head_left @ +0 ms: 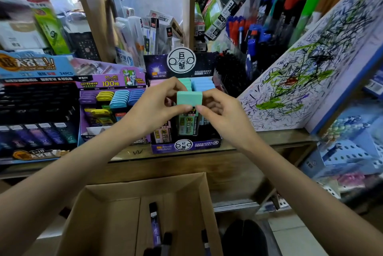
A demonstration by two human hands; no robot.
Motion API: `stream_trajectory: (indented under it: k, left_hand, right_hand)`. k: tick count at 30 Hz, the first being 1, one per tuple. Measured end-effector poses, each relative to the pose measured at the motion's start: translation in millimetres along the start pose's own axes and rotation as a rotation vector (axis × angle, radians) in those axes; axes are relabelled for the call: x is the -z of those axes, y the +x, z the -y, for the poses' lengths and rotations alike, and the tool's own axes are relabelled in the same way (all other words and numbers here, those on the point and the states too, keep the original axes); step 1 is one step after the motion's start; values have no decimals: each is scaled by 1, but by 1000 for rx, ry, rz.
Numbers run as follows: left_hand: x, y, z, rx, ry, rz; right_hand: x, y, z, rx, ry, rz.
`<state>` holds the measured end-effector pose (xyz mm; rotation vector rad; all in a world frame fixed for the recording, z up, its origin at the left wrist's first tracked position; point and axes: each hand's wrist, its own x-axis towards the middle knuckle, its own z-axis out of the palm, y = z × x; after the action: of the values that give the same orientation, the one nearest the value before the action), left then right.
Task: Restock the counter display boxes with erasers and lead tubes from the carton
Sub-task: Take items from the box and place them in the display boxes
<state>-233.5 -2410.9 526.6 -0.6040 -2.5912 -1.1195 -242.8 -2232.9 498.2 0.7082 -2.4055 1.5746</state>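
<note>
A teal eraser-shaped case [189, 98] is held above the purple display box [186, 147] on the counter. My left hand [153, 108] pinches its left side and lower edge, and my right hand [219, 110] pinches its lower right corner. Rows of teal, blue and pink cases fill the back of that box [202, 84]. Below, the open cardboard carton [116, 210] holds dark lead tubes [155, 224] lying on its bottom.
A purple display box [107, 108] of coloured erasers stands left of centre, and a blue box of lead tubes [35, 110] sits further left. A scribbled test pad [310, 81] leans at the right. Pens and packets crowd the shelf behind. The wooden counter edge [248, 141] runs across.
</note>
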Motion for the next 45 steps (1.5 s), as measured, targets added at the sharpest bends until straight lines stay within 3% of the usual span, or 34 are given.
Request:
stream_trajectory:
  k: [6,12,19,26,29,31,36,40,43,45]
  left_hand:
    - [4,-24,19,-117,475,-158]
    - [8,-46,40,-154,600,-170]
    - [9,-47,42,-222,633,-190]
    - [9,-60,37,-152,582,-191]
    - [7,-90,38,-142,518,-239]
    - [1,-119,45,-73,396,-201]
    - [-39,-197,86,335,194,66]
    - [-80,-247,121,696,52,294]
    - [-106,-274,141,783,48,398]
    - [-119,-287,151,770,54,488]
  right_hand:
    - [-3,4,-4,-16,-113,36]
    - [-1,1,-7,-13,-151,64]
    - [-11,-1,-12,-89,-253,14]
    - [-11,-8,-6,-18,-692,-49]
    - [-8,-27,-5,93,-667,-126]
    - [-10,-45,-5,81,-525,-82]
    - [-42,-97,-26,-128,-339,224]
    - [-85,-143,-70,-502,-361,410]
    - [-121,-186,-102,-778,-364,611]
    - [-144,-211,-116,-851,-415,666]
